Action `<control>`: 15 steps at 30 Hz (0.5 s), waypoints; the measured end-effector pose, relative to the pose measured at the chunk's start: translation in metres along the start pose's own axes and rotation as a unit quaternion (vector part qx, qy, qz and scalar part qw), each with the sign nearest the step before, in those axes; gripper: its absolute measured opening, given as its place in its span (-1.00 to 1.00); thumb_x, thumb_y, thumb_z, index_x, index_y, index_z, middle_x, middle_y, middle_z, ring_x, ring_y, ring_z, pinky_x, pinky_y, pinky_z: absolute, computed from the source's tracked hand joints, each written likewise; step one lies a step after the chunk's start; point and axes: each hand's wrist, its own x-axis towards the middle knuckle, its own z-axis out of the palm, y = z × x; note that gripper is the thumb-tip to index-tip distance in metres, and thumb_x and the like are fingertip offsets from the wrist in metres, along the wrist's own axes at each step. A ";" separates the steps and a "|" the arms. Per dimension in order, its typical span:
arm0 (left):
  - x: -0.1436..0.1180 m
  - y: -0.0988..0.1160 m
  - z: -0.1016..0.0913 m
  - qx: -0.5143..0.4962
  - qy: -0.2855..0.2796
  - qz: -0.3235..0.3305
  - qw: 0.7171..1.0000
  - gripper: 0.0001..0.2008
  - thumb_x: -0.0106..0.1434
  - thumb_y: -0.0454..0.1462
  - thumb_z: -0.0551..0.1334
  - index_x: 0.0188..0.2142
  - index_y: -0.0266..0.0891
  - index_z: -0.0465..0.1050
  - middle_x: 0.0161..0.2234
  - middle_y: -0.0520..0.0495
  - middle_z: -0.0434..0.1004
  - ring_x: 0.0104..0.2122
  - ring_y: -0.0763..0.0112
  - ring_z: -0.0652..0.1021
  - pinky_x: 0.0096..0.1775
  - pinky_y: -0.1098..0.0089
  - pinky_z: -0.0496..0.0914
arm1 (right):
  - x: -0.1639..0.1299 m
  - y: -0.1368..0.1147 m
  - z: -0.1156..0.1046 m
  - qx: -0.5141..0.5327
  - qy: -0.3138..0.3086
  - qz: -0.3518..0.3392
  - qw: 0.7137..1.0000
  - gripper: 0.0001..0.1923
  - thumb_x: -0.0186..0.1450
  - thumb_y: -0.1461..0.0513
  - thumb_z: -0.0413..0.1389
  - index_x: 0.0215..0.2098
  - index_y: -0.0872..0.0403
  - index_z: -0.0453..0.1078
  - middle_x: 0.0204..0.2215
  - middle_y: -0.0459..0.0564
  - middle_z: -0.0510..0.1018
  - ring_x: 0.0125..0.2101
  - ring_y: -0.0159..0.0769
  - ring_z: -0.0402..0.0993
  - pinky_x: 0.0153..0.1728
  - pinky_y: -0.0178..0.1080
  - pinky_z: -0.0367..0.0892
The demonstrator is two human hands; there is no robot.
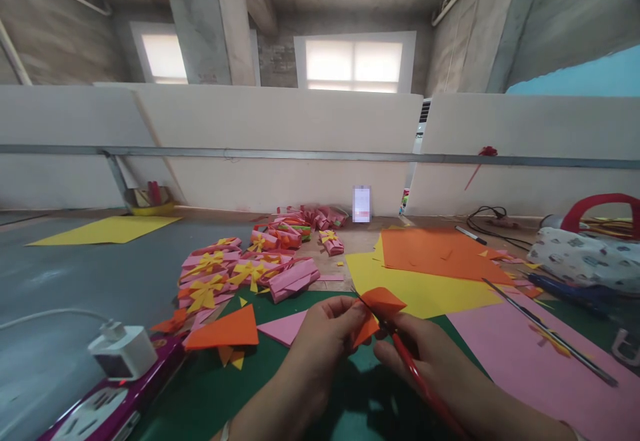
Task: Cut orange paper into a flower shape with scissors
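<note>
Two bare hands meet over a green cutting mat [240, 387]: the left hand [325, 334] pinches a small folded orange paper piece [377, 311] between its fingertips, while the right hand [425, 354] is closed around a red-handled tool [417, 377] whose tip touches the paper. Pink-and-yellow paper bows [240, 271] lie heaped beyond, beside orange sheets [435, 254].

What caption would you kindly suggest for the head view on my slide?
Left hand pinching a folded orange paper piece while the right hand works it with a red-handled tool over a green mat.
</note>
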 end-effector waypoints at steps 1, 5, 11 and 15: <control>0.001 0.000 0.000 -0.004 -0.005 -0.004 1.000 -0.71 -0.04 -0.13 0.38 -0.42 -0.31 0.46 -0.53 -0.03 0.47 -0.56 0.55 0.39 -0.48 0.52 0.19 | 0.000 0.000 0.000 -0.002 0.000 -0.004 1.000 -0.77 0.25 0.09 0.08 -0.28 0.10 0.37 -0.44 -0.11 0.44 -0.44 -0.37 0.28 -0.45 -0.36 0.20; 0.000 -0.001 -0.002 -0.014 -0.012 -0.008 1.000 -0.72 -0.02 -0.15 0.37 -0.40 -0.32 0.47 -0.49 -0.05 0.50 -0.53 0.53 0.43 -0.44 0.52 0.22 | 0.001 -0.002 0.001 -0.025 0.000 0.005 1.000 -0.67 0.26 0.01 0.06 -0.40 0.12 0.30 -0.48 -0.12 0.39 -0.49 -0.41 0.16 -0.50 -0.37 0.12; -0.004 0.000 0.000 -0.026 -0.011 -0.014 0.999 -0.71 -0.06 -0.14 0.39 -0.41 -0.30 0.47 -0.50 -0.05 0.50 -0.52 0.46 0.46 -0.45 0.48 0.27 | 0.000 0.000 0.000 -0.048 0.000 0.005 0.999 -0.60 0.27 -0.06 0.02 -0.44 0.11 0.26 -0.51 -0.13 0.36 -0.50 -0.40 0.14 -0.50 -0.36 0.09; -0.006 0.005 0.001 -0.024 -0.002 -0.027 0.999 -0.72 -0.06 -0.15 0.39 -0.40 -0.29 0.48 -0.49 -0.03 0.48 -0.54 0.49 0.44 -0.48 0.50 0.25 | 0.000 0.000 -0.002 -0.039 0.002 0.001 0.999 -0.68 0.26 0.01 0.07 -0.44 0.10 0.27 -0.50 -0.14 0.38 -0.50 -0.41 0.17 -0.50 -0.37 0.09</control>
